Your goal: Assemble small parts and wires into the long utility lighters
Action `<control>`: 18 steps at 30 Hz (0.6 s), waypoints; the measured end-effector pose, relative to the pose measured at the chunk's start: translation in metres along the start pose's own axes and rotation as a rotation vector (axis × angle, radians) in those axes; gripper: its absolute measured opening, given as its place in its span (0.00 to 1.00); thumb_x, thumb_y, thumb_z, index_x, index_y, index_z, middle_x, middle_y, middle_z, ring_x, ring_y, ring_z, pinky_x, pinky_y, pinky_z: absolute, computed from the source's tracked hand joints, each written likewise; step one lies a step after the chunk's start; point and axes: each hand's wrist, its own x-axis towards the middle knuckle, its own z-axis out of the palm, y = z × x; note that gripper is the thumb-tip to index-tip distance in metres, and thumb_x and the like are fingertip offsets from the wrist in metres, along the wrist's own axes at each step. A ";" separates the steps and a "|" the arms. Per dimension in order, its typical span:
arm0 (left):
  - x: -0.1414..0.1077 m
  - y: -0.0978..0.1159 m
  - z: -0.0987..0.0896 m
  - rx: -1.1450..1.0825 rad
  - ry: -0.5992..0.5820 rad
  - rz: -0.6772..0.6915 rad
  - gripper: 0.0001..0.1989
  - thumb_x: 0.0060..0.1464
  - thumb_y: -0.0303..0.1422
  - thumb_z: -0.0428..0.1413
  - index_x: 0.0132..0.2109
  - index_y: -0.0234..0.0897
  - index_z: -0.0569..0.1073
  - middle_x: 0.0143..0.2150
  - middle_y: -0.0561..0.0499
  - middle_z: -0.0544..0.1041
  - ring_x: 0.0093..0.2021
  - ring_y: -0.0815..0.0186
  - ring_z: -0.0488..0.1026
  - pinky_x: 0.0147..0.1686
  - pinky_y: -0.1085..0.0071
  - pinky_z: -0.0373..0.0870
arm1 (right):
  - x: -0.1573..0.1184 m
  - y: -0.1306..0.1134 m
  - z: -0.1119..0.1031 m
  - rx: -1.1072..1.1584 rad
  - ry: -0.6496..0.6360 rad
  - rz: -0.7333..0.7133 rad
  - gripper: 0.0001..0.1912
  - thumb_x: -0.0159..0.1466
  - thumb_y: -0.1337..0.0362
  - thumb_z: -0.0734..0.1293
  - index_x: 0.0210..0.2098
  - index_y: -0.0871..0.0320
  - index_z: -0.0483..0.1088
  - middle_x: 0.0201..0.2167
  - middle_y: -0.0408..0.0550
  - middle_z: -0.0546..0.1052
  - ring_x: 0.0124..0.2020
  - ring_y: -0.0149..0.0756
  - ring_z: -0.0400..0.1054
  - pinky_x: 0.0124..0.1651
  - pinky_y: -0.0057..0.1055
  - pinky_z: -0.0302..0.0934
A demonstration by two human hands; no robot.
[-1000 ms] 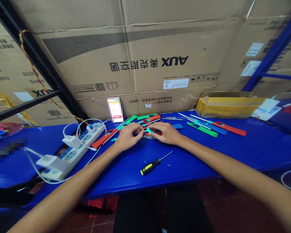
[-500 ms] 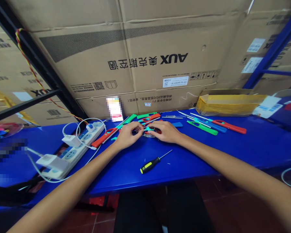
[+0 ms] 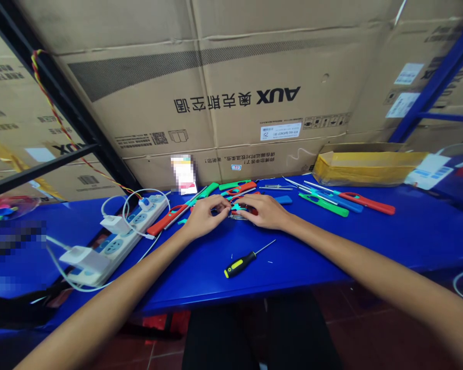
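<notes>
My left hand [image 3: 205, 218] is closed, its thumb and fingertips pinched together beside a small teal plastic part [image 3: 237, 207]. What is in that pinch is too small to make out. Across from it, my right hand [image 3: 269, 210] grips the teal part between thumb and fingers. Thin metal pieces [image 3: 237, 217] lie just under the fingertips, partly hidden. Nearer the front edge is a black and yellow screwdriver [image 3: 241, 264], its shaft pointing up to the right. A red long-nosed lighter [image 3: 165, 221] lies left of my hands, and a green lighter casing [image 3: 235, 185] is behind them.
On the right of the blue table [image 3: 301, 262] lie a red lighter [image 3: 370, 204] and a green one [image 3: 324, 204]. A power strip [image 3: 133, 231] with chargers and looping cables stands left. Behind are a lit phone [image 3: 185, 177], a yellow-taped box [image 3: 366, 169] and large cartons [image 3: 247, 61].
The whole view has shifted slightly. Both hands keep nearly the same place and grip around the teal part, and the screwdriver lies as before.
</notes>
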 end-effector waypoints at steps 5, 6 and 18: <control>0.001 -0.001 0.001 0.034 -0.003 0.023 0.06 0.64 0.32 0.58 0.38 0.38 0.78 0.34 0.52 0.81 0.32 0.67 0.76 0.36 0.68 0.75 | 0.000 0.000 -0.001 -0.017 -0.022 0.010 0.14 0.74 0.60 0.69 0.57 0.53 0.78 0.54 0.50 0.85 0.52 0.44 0.80 0.56 0.42 0.75; 0.001 -0.001 0.001 0.040 -0.003 0.023 0.06 0.64 0.31 0.58 0.38 0.38 0.78 0.34 0.52 0.80 0.31 0.67 0.76 0.36 0.68 0.75 | -0.001 0.000 -0.001 -0.020 -0.023 0.011 0.14 0.74 0.60 0.69 0.57 0.54 0.78 0.54 0.50 0.84 0.52 0.44 0.80 0.56 0.42 0.75; -0.001 -0.003 0.002 0.053 0.003 0.040 0.06 0.64 0.31 0.58 0.37 0.38 0.78 0.33 0.53 0.80 0.32 0.67 0.75 0.35 0.68 0.73 | -0.001 0.000 0.000 -0.051 0.004 -0.025 0.14 0.75 0.59 0.68 0.56 0.55 0.79 0.52 0.52 0.85 0.51 0.45 0.81 0.55 0.43 0.75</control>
